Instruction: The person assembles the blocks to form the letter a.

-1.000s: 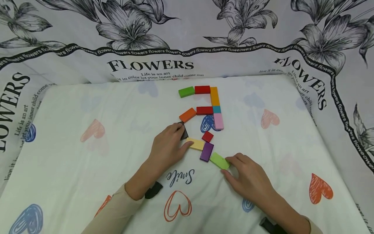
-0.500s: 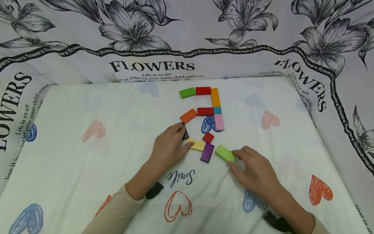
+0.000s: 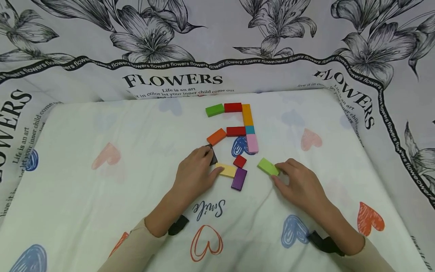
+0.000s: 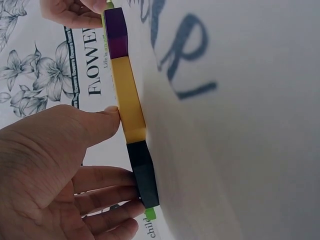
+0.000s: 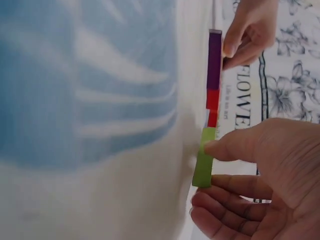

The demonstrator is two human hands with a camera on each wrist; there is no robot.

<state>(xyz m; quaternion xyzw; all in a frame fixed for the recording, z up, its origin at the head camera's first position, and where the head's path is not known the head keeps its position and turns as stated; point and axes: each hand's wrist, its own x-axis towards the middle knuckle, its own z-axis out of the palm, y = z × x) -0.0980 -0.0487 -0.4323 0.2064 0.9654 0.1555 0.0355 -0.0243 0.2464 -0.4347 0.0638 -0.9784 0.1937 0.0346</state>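
Observation:
In the head view my right hand (image 3: 302, 185) pinches a lime green block (image 3: 267, 166) between thumb and fingertips, to the right of the other blocks. My left hand (image 3: 192, 172) rests its fingers against a black block (image 3: 213, 158), partly hidden in that view. Its thumb touches the near end of a yellow block (image 4: 128, 100); in the left wrist view the fingers look loosely extended. A purple block (image 3: 239, 179) meets the yellow one's right end, and a small red block (image 3: 239, 161) sits just above the purple one.
Beyond the hands, an orange block (image 3: 216, 136), red blocks (image 3: 236, 131), a green block (image 3: 215, 110), a yellow-orange block (image 3: 247, 115), a teal block (image 3: 249, 130) and a pink block (image 3: 252, 143) form a bent line. A white heart-print cloth (image 3: 102, 204) lies under everything.
The lime green block, in my right hand, has left its place by the purple block's lower right and moved up and to the right. My left hand stays put.

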